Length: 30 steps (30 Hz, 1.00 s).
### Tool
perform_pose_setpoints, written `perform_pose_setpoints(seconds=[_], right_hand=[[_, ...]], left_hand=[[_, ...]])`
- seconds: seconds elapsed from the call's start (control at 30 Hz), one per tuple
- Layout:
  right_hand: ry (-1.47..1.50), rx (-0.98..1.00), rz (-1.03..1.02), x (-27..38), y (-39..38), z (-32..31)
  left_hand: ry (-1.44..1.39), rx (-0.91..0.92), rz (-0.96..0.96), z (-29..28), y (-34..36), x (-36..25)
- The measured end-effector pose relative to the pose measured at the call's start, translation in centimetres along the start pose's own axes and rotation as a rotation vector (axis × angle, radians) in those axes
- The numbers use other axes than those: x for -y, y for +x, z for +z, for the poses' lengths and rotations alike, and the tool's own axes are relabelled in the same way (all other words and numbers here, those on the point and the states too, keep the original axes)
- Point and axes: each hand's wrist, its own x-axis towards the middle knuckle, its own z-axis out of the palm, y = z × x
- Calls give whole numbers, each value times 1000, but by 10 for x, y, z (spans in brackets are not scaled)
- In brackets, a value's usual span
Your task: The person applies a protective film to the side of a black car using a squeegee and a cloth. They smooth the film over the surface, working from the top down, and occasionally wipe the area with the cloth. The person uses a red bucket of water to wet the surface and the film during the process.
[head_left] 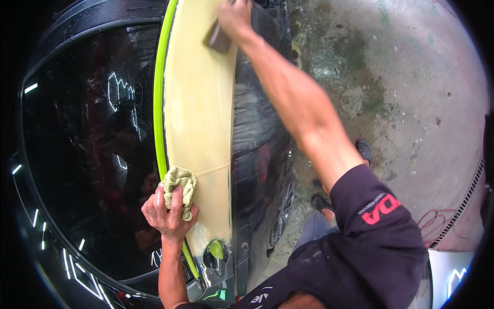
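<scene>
A pale yellow car panel [198,113] runs from top to bottom through the middle, a bright green strip [160,92] along its left edge. At the panel's far end, my right hand [236,20] is closed around a dark grey-brown block [220,42], which lies against the surface; both are slightly blurred. Nearer to me, my left hand [172,213] grips a crumpled yellowish cloth [181,186] at the panel's left edge, partly over the green strip. Below the cloth sits a door handle recess [216,255] with a green patch in it.
Dark, glossy car glass [77,154] fills the left, reflecting ceiling lights. Right of the yellow area, the black lower bodywork [257,118] looks wet. My shoes [320,202] stand on a stained concrete floor [381,82]. A reddish cable [437,219] lies beside a floor grate [460,198].
</scene>
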Motion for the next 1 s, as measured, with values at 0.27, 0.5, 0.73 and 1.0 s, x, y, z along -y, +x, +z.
perform_pose_setpoints(seconds=[0.27,0.5,0.73,1.0], right_hand=[[98,78,-18,7,-81,-4],[52,47,-28,-11,-95,-1],[17,107,-38,1,27,-7],[63,76,-16,4,-19,7]], left_hand=[[7,70,-25,-21,-13,3],[4,89,-35,-18,-11,4],[-3,57,-36,-10,-6,4],[-4,60,-29,-17,-15,5]])
